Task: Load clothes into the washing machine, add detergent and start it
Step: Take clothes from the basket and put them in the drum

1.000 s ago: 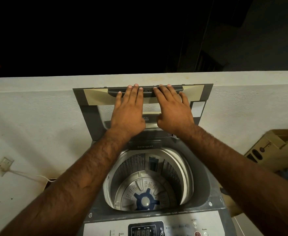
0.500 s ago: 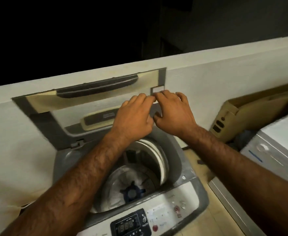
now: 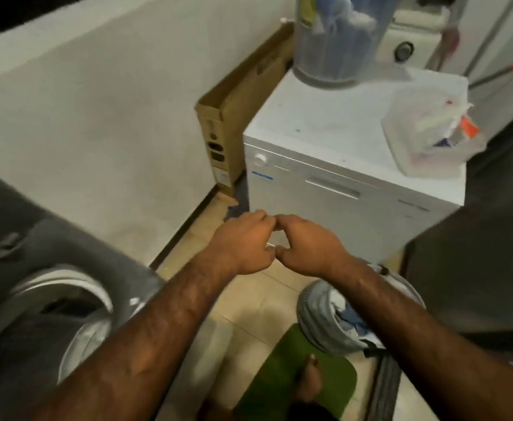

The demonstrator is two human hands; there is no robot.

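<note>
The grey top-loading washing machine [image 3: 15,238] sits blurred at the left edge, its drum opening uncovered. A basket of clothes [image 3: 337,320] with grey and blue fabric stands on the floor at the lower right, partly behind my right forearm. My left hand [image 3: 243,241] and my right hand [image 3: 310,244] hover side by side in mid-air above the floor, fingertips nearly touching, fingers loosely curled, with nothing in either. A clear plastic tub [image 3: 431,132] with packets inside rests on a white appliance [image 3: 349,177].
A tall clear container [image 3: 334,41] with items in it stands at the back of the white appliance. A flat cardboard box [image 3: 234,113] leans against the white wall. A green mat [image 3: 294,375] lies on the tiled floor under a bare foot.
The view has swung right, away from the washing machine. Both hands left the raised lid and now hang over the floor in front of the white appliance.
</note>
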